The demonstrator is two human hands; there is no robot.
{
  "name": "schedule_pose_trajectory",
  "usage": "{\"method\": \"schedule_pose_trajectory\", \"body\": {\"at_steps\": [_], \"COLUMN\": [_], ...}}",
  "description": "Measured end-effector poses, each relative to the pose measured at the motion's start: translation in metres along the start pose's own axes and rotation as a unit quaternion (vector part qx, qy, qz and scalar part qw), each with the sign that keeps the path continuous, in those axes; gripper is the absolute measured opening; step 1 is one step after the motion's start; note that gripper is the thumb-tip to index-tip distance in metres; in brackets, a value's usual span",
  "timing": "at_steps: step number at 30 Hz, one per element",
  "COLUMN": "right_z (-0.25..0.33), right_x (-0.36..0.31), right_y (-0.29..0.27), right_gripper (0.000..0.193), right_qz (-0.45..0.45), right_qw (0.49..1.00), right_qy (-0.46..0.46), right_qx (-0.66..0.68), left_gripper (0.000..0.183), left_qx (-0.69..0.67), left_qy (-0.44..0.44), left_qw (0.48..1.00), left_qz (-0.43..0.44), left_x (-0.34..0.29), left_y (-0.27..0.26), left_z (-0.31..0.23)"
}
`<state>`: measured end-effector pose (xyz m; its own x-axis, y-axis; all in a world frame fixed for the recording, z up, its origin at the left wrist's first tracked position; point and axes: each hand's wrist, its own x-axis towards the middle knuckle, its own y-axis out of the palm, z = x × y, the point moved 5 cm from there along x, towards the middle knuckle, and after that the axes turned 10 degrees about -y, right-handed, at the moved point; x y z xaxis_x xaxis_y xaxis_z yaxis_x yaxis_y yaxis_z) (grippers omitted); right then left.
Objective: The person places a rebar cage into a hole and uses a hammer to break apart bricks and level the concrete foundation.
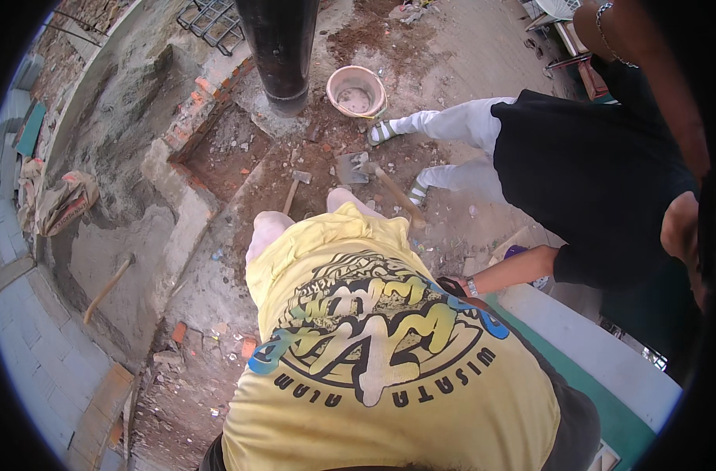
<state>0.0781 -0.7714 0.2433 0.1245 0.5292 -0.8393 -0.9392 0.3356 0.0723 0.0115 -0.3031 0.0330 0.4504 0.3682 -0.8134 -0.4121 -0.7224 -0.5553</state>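
Observation:
Neither of my hands shows; my yellow printed shirt (420,377) fills the lower middle, and my bare legs show beyond its hem. A short tool with a metal head and wooden handle (299,182) lies on the ground just ahead of my legs. To its right is a grey metal blade (351,168), with a wooden handle (397,194) beside it. At my right a person in a black top (585,173) stands close. That person's forearm with a wristwatch (507,272) reaches toward my side; the hand is mostly hidden.
A pale pink bucket (356,92) stands by a thick black post (279,55). Broken brickwork (197,114) edges a dug patch. Left are grey sand (126,129), a sack (66,202), a wooden handle (109,289) and grey paving blocks (48,345). A white-and-green ledge (585,353) runs at right.

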Motion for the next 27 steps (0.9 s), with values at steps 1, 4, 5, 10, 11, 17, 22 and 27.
{"method": "schedule_pose_trajectory", "body": {"at_steps": [1,4,5,10,11,17,22,27], "right_z": [-0.009,-0.027,-0.009,0.040,0.043,0.052,0.061,0.058], "right_x": [0.004,0.013,0.013,-0.022,-0.024,-0.078,-0.094,-0.103], "right_y": [0.010,0.031,0.032,0.026,0.022,-0.007,-0.025,-0.022], "right_gripper": [0.038,0.038,0.039,0.032,0.029,0.020,0.017,0.019], "right_qz": [-0.002,-0.013,-0.019,-0.129,-0.161,-0.297,-0.410,-0.467], "right_qw": [1.000,0.997,0.996,0.976,0.976,0.935,0.898,0.878], "right_qy": [-0.017,-0.062,-0.069,0.081,0.079,0.117,0.093,0.086], "right_qx": [0.014,0.047,0.054,0.156,0.124,0.156,0.127,0.065], "left_gripper": [0.025,0.025,0.025,0.025,0.025,0.025,0.026,0.026], "left_qx": [0.005,0.016,0.020,0.049,0.057,0.127,0.343,-0.118], "left_qy": [0.002,0.013,0.013,0.028,0.030,0.060,0.101,0.367], "left_qw": [1.000,1.000,1.000,0.998,0.998,0.987,0.916,0.894], "left_qz": [0.003,0.011,0.012,0.022,0.027,0.075,0.181,-0.229], "left_x": [0.002,0.010,0.012,0.014,0.013,0.004,-0.030,-0.142], "left_y": [0.000,-0.002,-0.004,-0.015,-0.016,-0.025,-0.086,-0.352], "left_z": [0.002,0.006,0.009,0.019,0.022,0.035,0.045,-0.149]}}
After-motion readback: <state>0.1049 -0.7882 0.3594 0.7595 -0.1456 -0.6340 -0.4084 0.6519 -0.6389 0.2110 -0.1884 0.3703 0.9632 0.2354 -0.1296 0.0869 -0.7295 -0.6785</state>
